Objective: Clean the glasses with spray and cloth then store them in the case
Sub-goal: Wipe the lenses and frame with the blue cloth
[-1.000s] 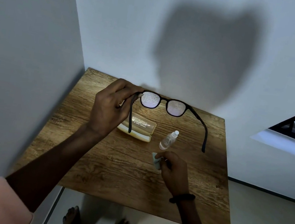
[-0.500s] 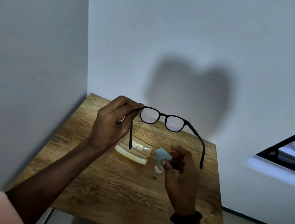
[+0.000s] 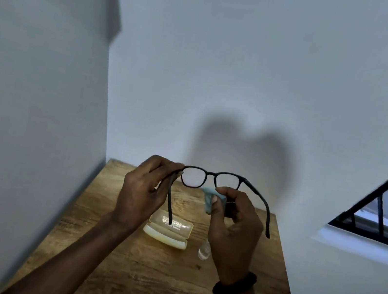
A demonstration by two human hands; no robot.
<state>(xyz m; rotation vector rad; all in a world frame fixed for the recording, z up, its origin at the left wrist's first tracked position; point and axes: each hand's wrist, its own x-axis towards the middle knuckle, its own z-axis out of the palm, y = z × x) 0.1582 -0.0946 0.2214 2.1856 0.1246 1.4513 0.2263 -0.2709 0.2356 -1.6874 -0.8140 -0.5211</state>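
Observation:
Black-framed glasses (image 3: 211, 175) with both arms unfolded hang in the air above the table. My left hand (image 3: 141, 192) grips them at the left hinge. My right hand (image 3: 231, 222) pinches a small light-blue cloth (image 3: 210, 198) and holds it up against the lower edge of the right lens. A pale yellow glasses case (image 3: 168, 232) lies open on the wooden table (image 3: 152, 281) below. The small clear spray bottle (image 3: 203, 251) lies beside the case, mostly hidden behind my right hand.
The table stands in a corner, with a grey wall close on the left and a white wall behind. A window with dark bars (image 3: 387, 212) is at the right. Floor shows past the table's right edge.
My right hand has lifted the blue cloth from the table up to the right lens. The view has tilted upward, and the glasses are held closer in front of me.

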